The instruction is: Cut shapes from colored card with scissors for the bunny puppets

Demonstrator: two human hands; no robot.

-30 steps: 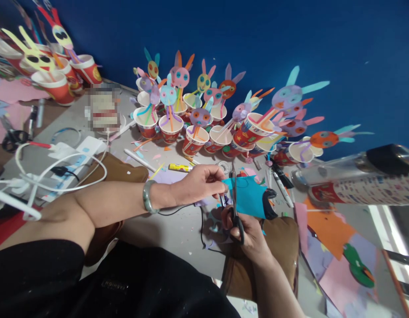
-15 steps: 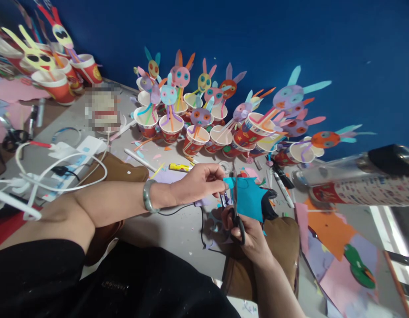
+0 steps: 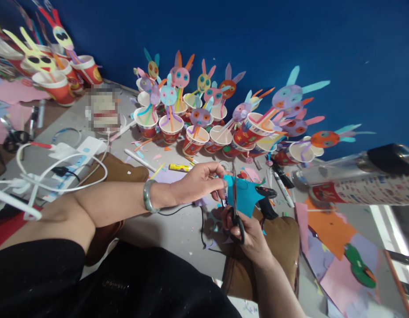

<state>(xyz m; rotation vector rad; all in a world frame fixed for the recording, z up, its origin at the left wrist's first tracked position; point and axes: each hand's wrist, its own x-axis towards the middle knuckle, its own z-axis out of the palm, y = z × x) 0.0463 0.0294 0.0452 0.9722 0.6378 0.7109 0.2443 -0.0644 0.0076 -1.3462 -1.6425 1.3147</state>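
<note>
A sheet of turquoise paper (image 3: 244, 198) is pinched at its left edge by my left hand (image 3: 204, 180), which has a green bangle at the wrist. My right hand (image 3: 249, 236) has its fingers through the handles of black-handled scissors (image 3: 238, 221). The scissor blades point away from me and cross the paper near its left side, close to my left fingertips. Whether the blades are fully closed is hard to make out. Below the hands, scraps of cut paper lie on the grey table (image 3: 178, 238).
Paper cups (image 3: 195, 143) with paper rabbit heads on straws stand along the blue wall. A yellow glue stick (image 3: 179, 168) lies beyond my left hand. At left are a power strip (image 3: 73, 165) and white cables. A clear bottle (image 3: 350, 170) and coloured paper (image 3: 330, 225) are at right.
The turquoise paper has shifted and turned slightly against the blades, its right part now lower and narrower in view. Both hands stay almost in place, still holding the paper and scissors.
</note>
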